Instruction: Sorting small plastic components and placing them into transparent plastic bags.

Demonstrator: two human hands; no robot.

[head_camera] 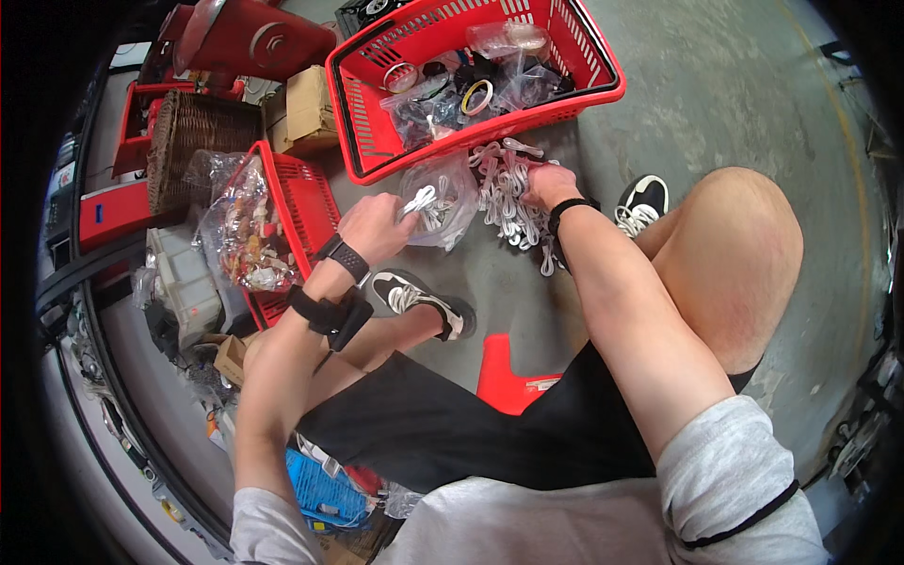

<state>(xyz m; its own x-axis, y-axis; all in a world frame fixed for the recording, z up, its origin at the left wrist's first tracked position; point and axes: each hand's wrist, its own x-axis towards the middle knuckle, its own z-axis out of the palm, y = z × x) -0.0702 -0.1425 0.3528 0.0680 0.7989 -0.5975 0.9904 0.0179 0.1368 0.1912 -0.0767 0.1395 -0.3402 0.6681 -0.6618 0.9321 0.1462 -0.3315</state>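
Note:
My left hand [374, 227] grips a coiled white cable bundle [422, 200] between thumb and fingers, at the near left side of a clear plastic bag [455, 222]. More white cables lie inside the bag. Right of it, a heap of coiled white cables [510, 194], each looped into a small bundle, rests on the floor. My right hand [549, 185] is at the heap's right side. Its fingertips are hidden among the cables, so whether it holds one does not show.
A large red plastic basket [466, 138] with bagged items and tape rolls stands beyond the cables. To the left are another red basket [304, 205], a bag of small wrapped items [258, 240], a wicker basket [201, 134] and a cardboard box [311, 106]. A red stool [505, 381] is beneath me.

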